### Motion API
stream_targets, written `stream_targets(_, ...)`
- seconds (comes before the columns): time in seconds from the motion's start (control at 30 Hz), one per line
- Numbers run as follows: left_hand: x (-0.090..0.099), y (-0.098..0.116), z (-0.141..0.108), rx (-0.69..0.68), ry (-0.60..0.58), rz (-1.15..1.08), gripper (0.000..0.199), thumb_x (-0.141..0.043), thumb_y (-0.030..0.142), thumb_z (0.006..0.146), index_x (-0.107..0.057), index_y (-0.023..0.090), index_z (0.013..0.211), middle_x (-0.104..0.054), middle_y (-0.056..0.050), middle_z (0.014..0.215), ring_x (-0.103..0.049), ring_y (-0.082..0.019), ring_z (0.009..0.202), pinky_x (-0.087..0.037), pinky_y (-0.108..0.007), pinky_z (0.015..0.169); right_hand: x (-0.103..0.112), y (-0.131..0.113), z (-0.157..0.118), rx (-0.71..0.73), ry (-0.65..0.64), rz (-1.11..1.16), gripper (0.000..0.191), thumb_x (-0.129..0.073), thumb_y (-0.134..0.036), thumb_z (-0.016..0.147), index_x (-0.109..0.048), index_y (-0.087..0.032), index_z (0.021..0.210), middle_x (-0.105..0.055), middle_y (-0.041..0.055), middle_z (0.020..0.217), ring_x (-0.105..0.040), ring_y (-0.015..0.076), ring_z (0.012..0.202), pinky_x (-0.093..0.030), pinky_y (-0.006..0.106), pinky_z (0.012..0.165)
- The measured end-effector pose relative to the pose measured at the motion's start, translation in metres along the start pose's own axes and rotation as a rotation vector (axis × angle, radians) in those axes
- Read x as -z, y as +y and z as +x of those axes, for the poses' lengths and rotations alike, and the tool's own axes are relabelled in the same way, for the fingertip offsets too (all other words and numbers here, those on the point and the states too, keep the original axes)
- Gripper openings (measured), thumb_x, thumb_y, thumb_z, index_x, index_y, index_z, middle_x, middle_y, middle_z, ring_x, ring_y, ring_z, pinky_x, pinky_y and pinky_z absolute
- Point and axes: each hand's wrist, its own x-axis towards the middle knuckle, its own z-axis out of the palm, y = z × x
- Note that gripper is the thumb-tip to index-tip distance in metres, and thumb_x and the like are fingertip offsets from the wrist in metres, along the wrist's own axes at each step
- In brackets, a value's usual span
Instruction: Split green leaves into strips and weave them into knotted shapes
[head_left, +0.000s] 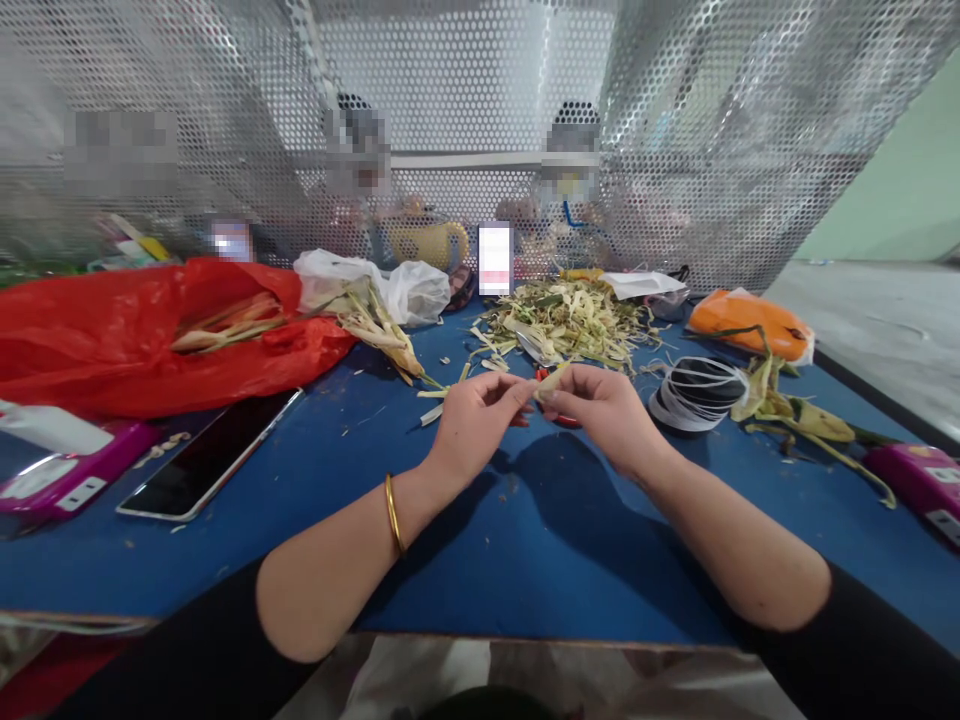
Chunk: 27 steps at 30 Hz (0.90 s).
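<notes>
A small pale strip of corn husk (553, 380) is pinched between my two hands above the blue table. My left hand (476, 418), with a gold bangle on its wrist, has thumb and fingers closed at the strip's left end. On the other end, the fingers of my right hand (604, 408) are pressed together. Just behind and below the fingers lie scissors (531, 345) with red handles, partly hidden by my hands. Beyond them is a heap of shredded husk (581, 315). To the right of my right hand stands a spool of white cord (697, 395).
A red plastic bag (127, 310) with husks, a bunch of husks (386, 335) and a phone (214, 455) lie left. Dry husks (799, 412), an orange packet (750, 325) and a purple box (919, 485) are right. A perforated screen (465, 60) rises behind; people sit beyond it.
</notes>
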Motion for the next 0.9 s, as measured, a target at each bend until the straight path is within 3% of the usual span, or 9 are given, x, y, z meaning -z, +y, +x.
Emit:
stream_targets(0.13,-0.006,-0.003,-0.002,0.173,0.004,-0.267,0.026,-0.076,0.04,0.066,-0.069,0.016,0.074,-0.068,-0.001,0.068,-0.06,-0.011,0.06,-0.049,-0.024,0.065,-0.007,0.0,-0.004,-0.033,0.066,0.125,0.019,-0.07,-0.033,0.069,-0.059,-0.018,0.066,-0.062,-0.0005,0.062,-0.055,0.0125,0.06,-0.042,0.026,0.059)
stream_targets(0.37,-0.012,-0.008,-0.005,0.311,0.133,-0.423,0.019,-0.08,0.029,0.058,-0.07,0.015,0.067,-0.067,0.0,0.062,-0.061,-0.011,0.06,-0.047,-0.022,0.064,-0.022,0.014,-0.006,0.002,0.128,0.128,0.024,-0.071,-0.038,0.07,-0.059,-0.017,0.066,-0.064,0.001,0.063,-0.059,0.0156,0.063,-0.048,0.03,0.066)
stream_targets(0.5,-0.01,-0.009,-0.002,0.371,0.173,-0.465,0.017,-0.079,0.026,0.058,-0.071,0.014,0.067,-0.067,0.0,0.06,-0.06,-0.009,0.058,-0.046,-0.02,0.061,-0.015,0.013,-0.003,0.009,0.055,0.075,0.021,-0.066,-0.037,0.073,-0.062,-0.017,0.074,-0.067,0.0024,0.068,-0.063,0.0173,0.068,-0.049,0.03,0.068)
stream_targets(0.57,-0.008,-0.008,0.0,0.39,0.202,-0.477,0.016,-0.079,0.025,0.059,-0.07,0.014,0.066,-0.066,0.0,0.059,-0.059,-0.009,0.056,-0.047,-0.02,0.06,-0.004,0.007,0.001,0.057,0.05,-0.098,0.018,-0.061,-0.035,0.076,-0.063,-0.017,0.08,-0.068,0.0019,0.071,-0.062,0.0169,0.069,-0.048,0.029,0.067)
stream_targets(0.67,-0.005,-0.006,0.004,0.394,0.223,-0.5,0.013,-0.078,0.023,0.063,-0.07,0.013,0.067,-0.068,-0.002,0.061,-0.062,-0.01,0.057,-0.049,-0.021,0.061,0.014,0.0,0.005,0.115,0.13,-0.621,0.015,-0.056,-0.031,0.08,-0.062,-0.018,0.086,-0.068,0.0036,0.08,-0.062,0.0181,0.074,-0.045,0.029,0.068)
stream_targets(0.77,-0.003,-0.004,0.005,0.406,0.211,-0.521,0.007,-0.074,0.018,0.068,-0.07,0.012,0.068,-0.069,-0.004,0.062,-0.063,-0.011,0.057,-0.051,-0.022,0.06,0.019,0.0,0.006,0.022,0.073,-1.158,0.023,-0.054,-0.027,0.081,-0.059,-0.014,0.099,-0.066,0.0125,0.098,-0.062,0.0243,0.09,-0.043,0.032,0.076)
stream_targets(0.9,-0.002,-0.002,0.006,0.424,0.186,-0.515,0.007,-0.069,0.015,0.074,-0.069,0.012,0.068,-0.069,-0.005,0.061,-0.064,-0.011,0.056,-0.052,-0.022,0.059,0.01,0.004,0.011,-0.081,-0.014,-1.368,0.028,-0.05,-0.02,0.081,-0.057,-0.008,0.105,-0.063,0.0206,0.105,-0.061,0.0293,0.098,-0.043,0.034,0.079)
